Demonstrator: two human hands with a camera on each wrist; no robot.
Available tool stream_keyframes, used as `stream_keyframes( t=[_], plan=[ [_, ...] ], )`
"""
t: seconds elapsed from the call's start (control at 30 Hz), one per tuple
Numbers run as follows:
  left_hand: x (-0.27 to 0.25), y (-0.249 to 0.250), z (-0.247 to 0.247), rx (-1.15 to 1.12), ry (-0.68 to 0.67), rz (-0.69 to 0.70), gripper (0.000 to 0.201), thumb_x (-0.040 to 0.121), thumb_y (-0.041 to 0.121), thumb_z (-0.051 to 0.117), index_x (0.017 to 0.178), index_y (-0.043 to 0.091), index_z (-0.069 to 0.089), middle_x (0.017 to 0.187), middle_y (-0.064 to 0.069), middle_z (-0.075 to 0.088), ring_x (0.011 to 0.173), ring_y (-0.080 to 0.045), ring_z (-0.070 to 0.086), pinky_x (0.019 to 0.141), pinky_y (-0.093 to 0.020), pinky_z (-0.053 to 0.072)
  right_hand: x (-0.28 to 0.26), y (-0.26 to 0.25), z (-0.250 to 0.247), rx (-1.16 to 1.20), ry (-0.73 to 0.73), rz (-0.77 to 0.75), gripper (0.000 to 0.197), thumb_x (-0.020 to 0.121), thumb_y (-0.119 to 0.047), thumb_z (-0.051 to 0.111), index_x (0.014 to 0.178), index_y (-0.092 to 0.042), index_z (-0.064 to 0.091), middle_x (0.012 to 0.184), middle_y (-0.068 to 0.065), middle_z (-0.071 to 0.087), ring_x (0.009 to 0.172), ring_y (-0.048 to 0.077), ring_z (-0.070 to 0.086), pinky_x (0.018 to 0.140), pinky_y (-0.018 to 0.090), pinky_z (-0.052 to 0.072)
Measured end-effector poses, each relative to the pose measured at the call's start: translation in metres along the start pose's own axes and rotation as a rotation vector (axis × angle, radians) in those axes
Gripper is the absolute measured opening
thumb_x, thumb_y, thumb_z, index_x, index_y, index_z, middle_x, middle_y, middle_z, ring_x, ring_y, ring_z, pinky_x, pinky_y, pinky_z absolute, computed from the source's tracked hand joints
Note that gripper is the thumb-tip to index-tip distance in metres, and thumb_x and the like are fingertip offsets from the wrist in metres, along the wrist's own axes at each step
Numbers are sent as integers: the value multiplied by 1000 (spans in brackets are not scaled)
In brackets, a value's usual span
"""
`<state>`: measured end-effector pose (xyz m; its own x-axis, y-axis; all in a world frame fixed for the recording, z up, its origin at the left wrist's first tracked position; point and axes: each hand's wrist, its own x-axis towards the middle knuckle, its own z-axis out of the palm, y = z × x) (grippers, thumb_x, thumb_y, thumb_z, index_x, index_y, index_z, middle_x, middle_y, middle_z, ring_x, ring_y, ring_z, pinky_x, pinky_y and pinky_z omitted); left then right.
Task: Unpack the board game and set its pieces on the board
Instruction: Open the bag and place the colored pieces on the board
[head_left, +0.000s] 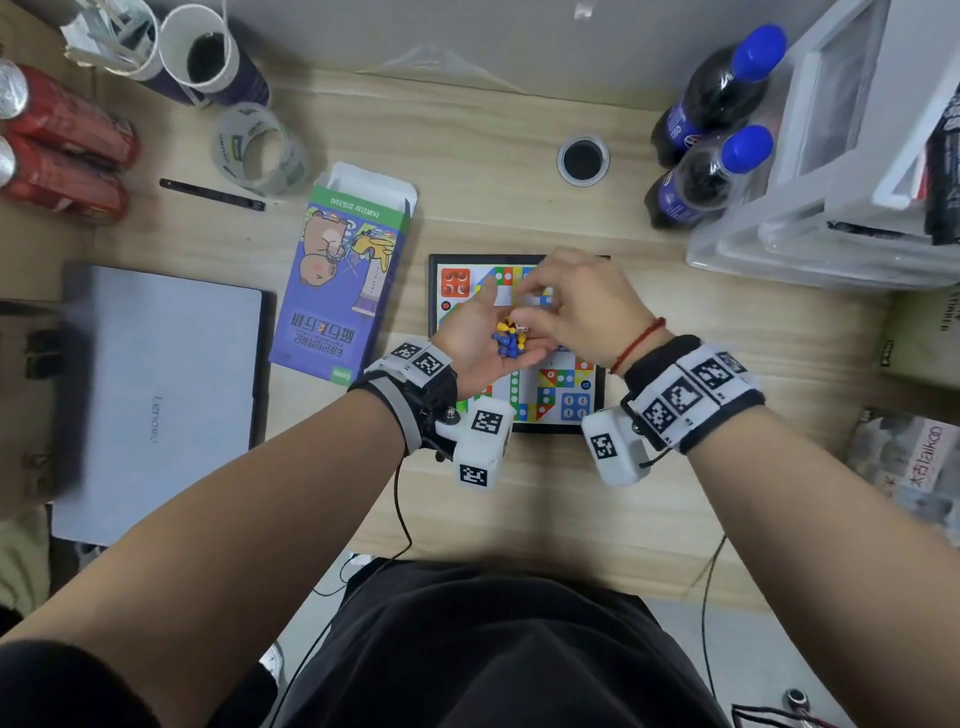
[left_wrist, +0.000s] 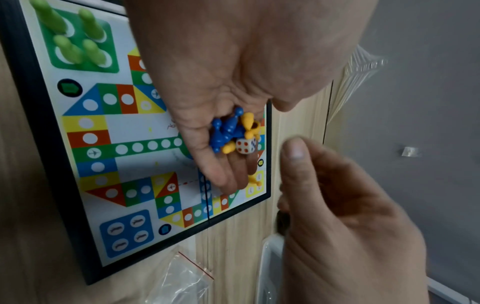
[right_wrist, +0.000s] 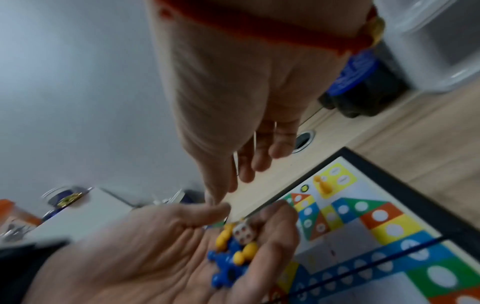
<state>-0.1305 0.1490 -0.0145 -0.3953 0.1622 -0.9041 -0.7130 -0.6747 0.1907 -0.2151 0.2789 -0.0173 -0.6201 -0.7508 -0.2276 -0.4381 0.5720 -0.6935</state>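
head view: the board (head_left: 535, 395) lies flat on the desk (head_left: 519, 218), and both hands hover over it. the left hand (head_left: 480, 345) is turned palm up, cupped, cradling a small heap of blue and yellow pawns (head_left: 508, 340). the right hand (head_left: 582, 301) reaches in from the board's right side, fingers bent down over that heap; whether it grips anything cannot be told here. the opened game box (head_left: 343, 275) lies just left of the board, a closed laptop (head_left: 156, 400) further left.

left wrist view: the left hand (left_wrist: 233, 82) holds the blue pawns (left_wrist: 224, 131), yellow pawns (left_wrist: 248, 123) and a white die (left_wrist: 245, 146) on its loosely curled fingers above the board (left_wrist: 116, 131). four green pawns (left_wrist: 78, 37) stand in the board's green corner; one yellow pawn (left_wrist: 253, 180) stands in its yellow corner. the right hand (left_wrist: 345, 205) hangs beside the board's edge, thumb and fingers apart, holding nothing. a clear plastic bag (left_wrist: 182, 277) lies on the desk just off the board's blue corner.

right wrist view: the right hand (right_wrist: 233, 102) has its fingers relaxed and empty above the board's far edge, the left hand (right_wrist: 155, 257) below it with the die (right_wrist: 242, 231) and pawns in its palm.
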Motion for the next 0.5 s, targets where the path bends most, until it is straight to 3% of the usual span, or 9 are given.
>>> stream_keyframes(
  t=[0.13,0.33,0.43,0.5],
  plan=[
    [2,1,2,-56,20,27,72,99,59,25,131,0,52,118,-15,60,102,-26,63,88,-39,57,0,-7,12,-82,-132,2,24,77,-29,73,99,-20,70,89,-3,56,78,14,54,71,27,42],
    [3,0,1,-57,6,37,71,100,55,25,131,-2,52,104,-15,61,87,-23,66,87,-38,57,-4,-7,17,-106,-135,-29,14,83,-23,68,94,-18,72,89,2,60,79,16,53,73,29,42],
    [3,-2,0,-18,-23,36,75,100,58,23,135,-4,49,114,-18,57,96,-25,64,89,-39,56,-6,-7,18,-109,-103,-19,8,80,-23,69,85,-17,67,86,-4,52,78,11,45,70,27,40],
    [3,-2,-1,-3,-35,31,72,99,58,22,129,1,54,115,-16,59,91,-22,66,87,-38,57,-5,-8,18,-100,-139,-17,12,78,-23,71,87,-16,65,86,-4,52,81,11,43,71,27,37]
  ],
)
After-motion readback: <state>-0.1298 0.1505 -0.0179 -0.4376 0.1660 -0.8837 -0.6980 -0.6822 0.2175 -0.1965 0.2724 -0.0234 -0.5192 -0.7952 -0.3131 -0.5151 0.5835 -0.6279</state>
